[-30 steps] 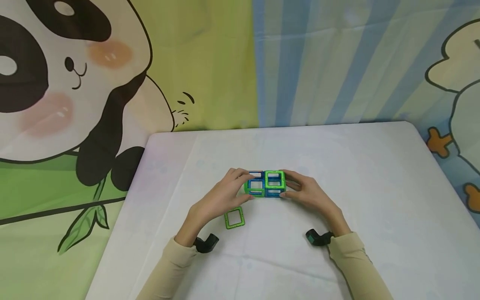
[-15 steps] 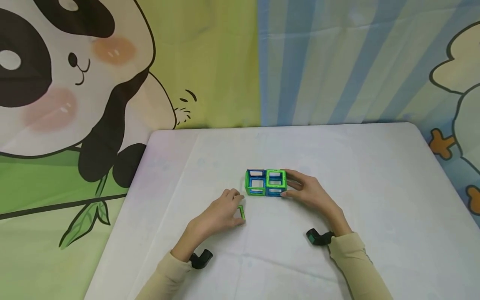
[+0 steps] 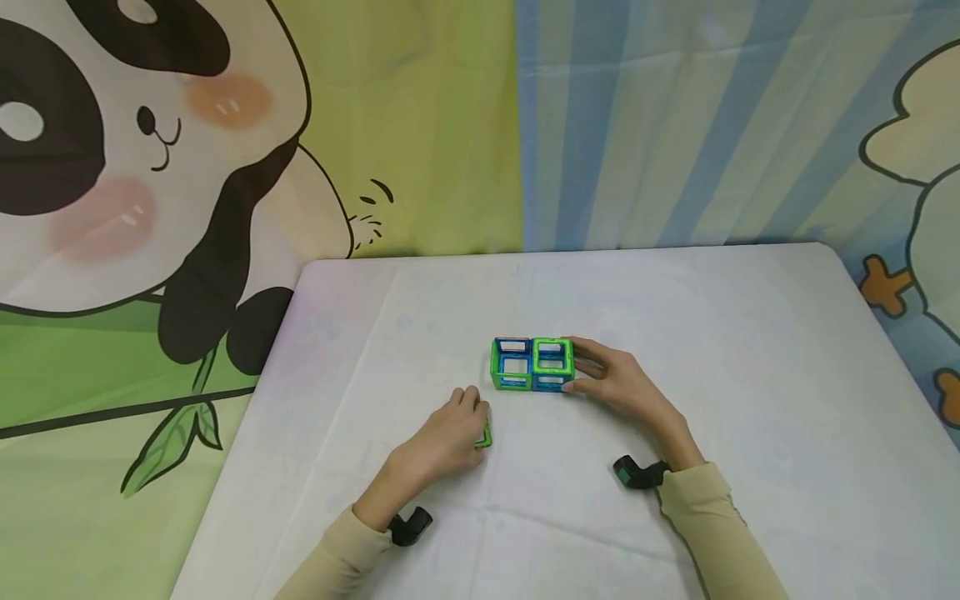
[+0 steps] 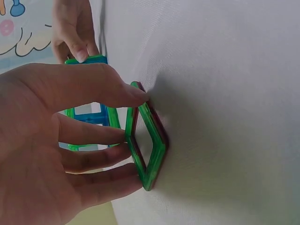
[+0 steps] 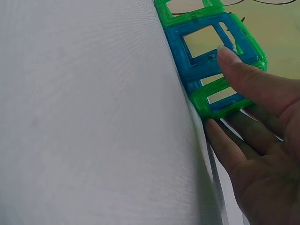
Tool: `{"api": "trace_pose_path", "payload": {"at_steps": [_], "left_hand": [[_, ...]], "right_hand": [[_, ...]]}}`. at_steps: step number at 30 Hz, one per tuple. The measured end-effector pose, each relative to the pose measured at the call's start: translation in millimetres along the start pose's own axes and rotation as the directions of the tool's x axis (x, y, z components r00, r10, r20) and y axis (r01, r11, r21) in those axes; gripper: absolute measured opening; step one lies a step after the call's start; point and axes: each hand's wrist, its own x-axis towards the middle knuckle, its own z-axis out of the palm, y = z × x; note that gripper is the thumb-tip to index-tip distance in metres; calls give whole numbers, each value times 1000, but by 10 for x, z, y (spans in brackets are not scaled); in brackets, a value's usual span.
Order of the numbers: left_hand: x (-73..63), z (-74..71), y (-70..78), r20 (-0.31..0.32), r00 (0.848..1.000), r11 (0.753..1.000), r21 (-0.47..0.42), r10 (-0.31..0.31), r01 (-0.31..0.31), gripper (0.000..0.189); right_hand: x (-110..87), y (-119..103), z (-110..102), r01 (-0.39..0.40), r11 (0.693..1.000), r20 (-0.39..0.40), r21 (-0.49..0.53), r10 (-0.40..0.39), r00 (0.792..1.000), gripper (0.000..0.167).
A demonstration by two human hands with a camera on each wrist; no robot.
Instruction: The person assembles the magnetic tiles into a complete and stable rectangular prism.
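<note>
My left hand (image 3: 444, 440) pinches a green square magnetic tile (image 4: 159, 147) between thumb and fingertips, low over the table. In the left wrist view the tile is tilted, with a dark red edge along its far side; in the head view the fingers hide most of it. Behind it stands a box of green and blue magnetic tiles (image 3: 533, 367), two cubes side by side. The right cube has a green tile on top, while the left cube's top is open. My right hand (image 3: 624, 382) holds the box's right end, thumb (image 5: 239, 65) on the near blue face.
A white cloth covers the table (image 3: 675, 325). Its far edge meets a printed backdrop (image 3: 420, 150) with a panda. Small black cameras sit on the left wrist (image 3: 411, 527) and right wrist (image 3: 637, 473).
My left hand has left the box's left side, moved down and toward me, and taken hold of the loose green tile. The right hand has stayed on the box.
</note>
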Motion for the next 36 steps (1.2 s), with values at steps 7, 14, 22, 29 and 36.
{"api": "trace_pose_path", "payload": {"at_steps": [7,14,22,29,36], "left_hand": [[-22,12,15,-27,1000,1000,-6,3,-3,42],[-37,24,11,-61,998,1000,-2,21,-21,34],[-26,91,-31,-101,994,999,30,47,-44,33],[-25,87,-42,-101,995,1000,-15,26,-27,45],[-27,14,-59,-134,991,992,-120,23,-39,54]], "right_hand": [[5,18,-2,-2,1000,0,8,2,1000,78],[6,22,-5,2,1000,-2,-6,-2,1000,79],[-1,19,-2,-6,1000,-3,-6,6,1000,79],[0,25,4,1,1000,-1,-2,-1,1000,78],[0,40,-6,21,1000,-1,-16,-21,1000,78]]}}
